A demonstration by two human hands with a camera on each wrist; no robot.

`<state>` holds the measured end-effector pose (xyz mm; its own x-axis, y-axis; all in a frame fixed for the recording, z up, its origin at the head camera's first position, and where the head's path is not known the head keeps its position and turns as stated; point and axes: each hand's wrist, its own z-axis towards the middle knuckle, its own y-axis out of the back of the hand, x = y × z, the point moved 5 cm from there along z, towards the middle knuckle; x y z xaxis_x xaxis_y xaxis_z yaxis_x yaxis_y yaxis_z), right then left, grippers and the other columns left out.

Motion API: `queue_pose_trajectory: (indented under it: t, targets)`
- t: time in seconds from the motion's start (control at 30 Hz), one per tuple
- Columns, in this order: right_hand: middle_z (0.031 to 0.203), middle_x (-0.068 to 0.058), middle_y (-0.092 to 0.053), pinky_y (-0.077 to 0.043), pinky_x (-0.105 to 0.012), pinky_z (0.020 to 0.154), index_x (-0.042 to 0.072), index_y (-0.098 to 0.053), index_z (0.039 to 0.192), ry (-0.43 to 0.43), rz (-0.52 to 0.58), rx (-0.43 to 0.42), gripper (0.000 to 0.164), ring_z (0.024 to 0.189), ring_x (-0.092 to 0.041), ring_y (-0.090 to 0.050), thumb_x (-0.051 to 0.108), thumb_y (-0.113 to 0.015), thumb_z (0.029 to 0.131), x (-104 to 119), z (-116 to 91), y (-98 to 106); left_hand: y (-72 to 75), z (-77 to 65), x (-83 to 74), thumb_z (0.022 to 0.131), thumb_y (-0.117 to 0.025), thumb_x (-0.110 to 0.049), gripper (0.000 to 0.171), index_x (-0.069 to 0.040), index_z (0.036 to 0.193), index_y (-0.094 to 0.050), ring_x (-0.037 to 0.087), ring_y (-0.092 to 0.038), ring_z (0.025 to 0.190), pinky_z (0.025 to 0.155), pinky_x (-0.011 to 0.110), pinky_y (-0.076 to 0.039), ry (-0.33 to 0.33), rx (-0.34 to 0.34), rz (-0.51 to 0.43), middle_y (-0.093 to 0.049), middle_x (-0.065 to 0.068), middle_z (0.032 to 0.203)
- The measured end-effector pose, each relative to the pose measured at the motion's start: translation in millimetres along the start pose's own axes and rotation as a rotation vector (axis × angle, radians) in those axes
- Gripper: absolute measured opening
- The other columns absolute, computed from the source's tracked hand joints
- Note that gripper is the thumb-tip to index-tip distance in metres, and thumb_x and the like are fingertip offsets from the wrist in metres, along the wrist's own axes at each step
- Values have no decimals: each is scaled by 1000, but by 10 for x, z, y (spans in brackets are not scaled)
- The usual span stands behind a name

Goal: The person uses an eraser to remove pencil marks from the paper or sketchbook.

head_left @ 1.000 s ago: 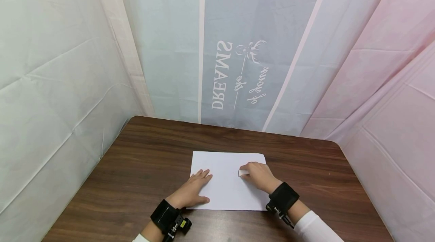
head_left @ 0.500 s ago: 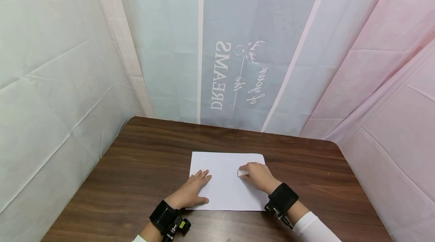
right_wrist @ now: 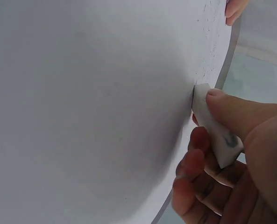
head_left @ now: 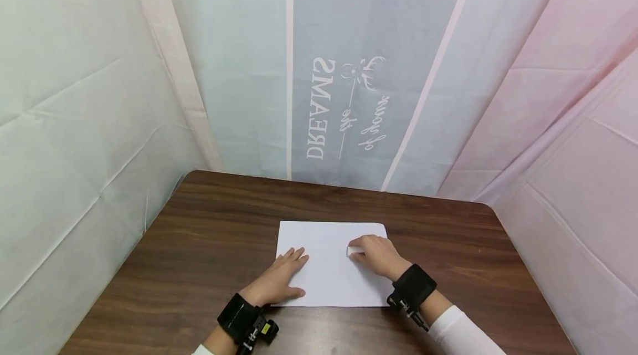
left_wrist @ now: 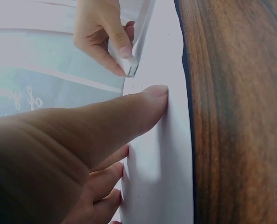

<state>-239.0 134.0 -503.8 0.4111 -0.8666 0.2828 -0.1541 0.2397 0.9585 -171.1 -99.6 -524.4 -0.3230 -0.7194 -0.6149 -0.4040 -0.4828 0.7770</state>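
Observation:
A white sheet of paper point(head_left: 326, 280) lies flat on the dark wooden table. My left hand point(head_left: 279, 278) rests on its left part with fingers spread and thumb out straight. Over the right half, my right hand point(head_left: 380, 255) pinches a white eraser point(head_left: 355, 251) between thumb and fingers, its end against the paper. The right wrist view shows the eraser point(right_wrist: 213, 123) as a small block with a grey smudge on its side. Dark crumbs are scattered on the sheet near the eraser's tip. In the left wrist view, the left thumb point(left_wrist: 143, 105) presses near the paper's edge.
Brown table surface point(head_left: 209, 222) surrounds the sheet on all sides. Pale cloth hangings point(head_left: 249, 94) with printed lettering stand behind the table's far edge, and more cloth point(head_left: 89, 150) closes in the left and right sides. Each wrist wears a black strap with a camera.
The head view has shifted slightly. Both hands keep nearly the same places on the paper, and the right hand still holds the eraser.

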Motion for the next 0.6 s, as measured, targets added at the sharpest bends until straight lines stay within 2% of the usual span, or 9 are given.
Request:
queue_pose_trajectory:
  t: [0.27, 0.6]
  targets:
    - [113, -4, -78, -61, -43, 85, 15, -77, 114, 49, 29, -23, 25, 107, -23, -73, 23, -76, 90, 229, 66, 12, 2, 9, 5, 83, -83, -23, 78, 1, 148, -48, 44, -29, 152, 122, 62, -28, -2, -13, 11, -37, 23, 161]
    - [113, -2, -78, -61, -39, 82, 17, -77, 116, 151, 7, -1, 26, 103, -19, -74, 29, -74, 92, 578, 189, -106, 0, 10, 10, 83, -83, -23, 78, 1, 148, -48, 45, -30, 151, 121, 63, -28, -3, -6, 14, -37, 23, 161]
